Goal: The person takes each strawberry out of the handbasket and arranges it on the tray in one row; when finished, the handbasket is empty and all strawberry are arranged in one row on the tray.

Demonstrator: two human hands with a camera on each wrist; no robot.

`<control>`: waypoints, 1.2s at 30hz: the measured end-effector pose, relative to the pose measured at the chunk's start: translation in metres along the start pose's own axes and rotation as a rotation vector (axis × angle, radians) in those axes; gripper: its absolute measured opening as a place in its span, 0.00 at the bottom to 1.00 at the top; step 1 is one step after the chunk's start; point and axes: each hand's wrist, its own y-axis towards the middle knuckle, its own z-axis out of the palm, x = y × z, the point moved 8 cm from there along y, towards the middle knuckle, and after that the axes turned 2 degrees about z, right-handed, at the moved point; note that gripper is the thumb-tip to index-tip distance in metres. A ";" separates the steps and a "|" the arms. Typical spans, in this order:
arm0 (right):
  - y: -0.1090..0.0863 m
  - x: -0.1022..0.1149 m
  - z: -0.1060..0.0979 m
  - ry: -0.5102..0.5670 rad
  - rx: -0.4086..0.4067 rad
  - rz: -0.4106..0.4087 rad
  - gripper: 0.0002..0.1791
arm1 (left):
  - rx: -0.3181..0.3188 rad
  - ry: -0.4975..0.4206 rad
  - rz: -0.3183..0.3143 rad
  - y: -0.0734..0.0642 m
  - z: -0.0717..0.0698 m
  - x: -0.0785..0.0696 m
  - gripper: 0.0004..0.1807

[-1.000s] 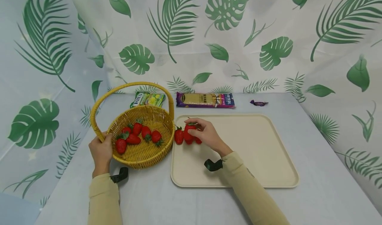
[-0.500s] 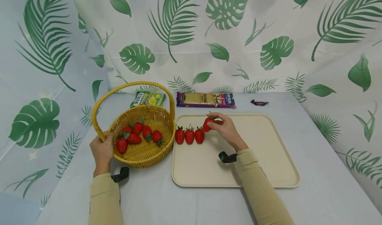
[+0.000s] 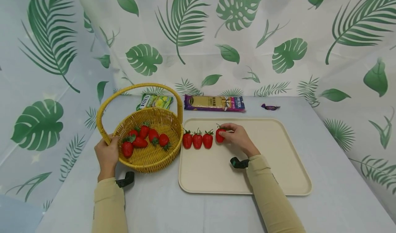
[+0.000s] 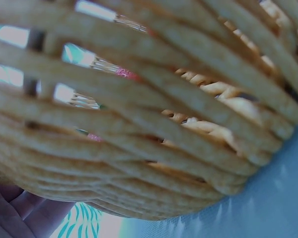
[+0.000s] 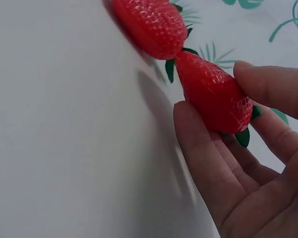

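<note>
Red strawberry (image 3: 220, 136) pinched in the right grip (image 3: 239, 138), near the centre of the head view.
The grip is part-closed on its sides, at the upper left of the cream tray (image 3: 247, 181); three strawberries (image 3: 197, 141) lie in a row just left. Left of centre, the left grip (image 3: 106, 154) is curled on the edge of a yellow wicker basket (image 3: 151, 167) holding six strawberries (image 3: 140, 142). Behind, across the surface (image 3: 154, 198), lie a green packet (image 3: 162, 103), a purple packet (image 3: 213, 103) and a wrapped candy (image 3: 270, 107).
</note>
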 end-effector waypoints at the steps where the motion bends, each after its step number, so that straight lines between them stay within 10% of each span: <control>1: 0.000 -0.002 0.001 0.007 0.008 0.015 0.20 | -0.001 -0.001 0.003 0.000 0.000 0.000 0.15; 36: 0.001 -0.012 0.009 -0.074 0.109 -0.003 0.24 | -0.002 0.014 0.008 0.001 -0.001 -0.001 0.13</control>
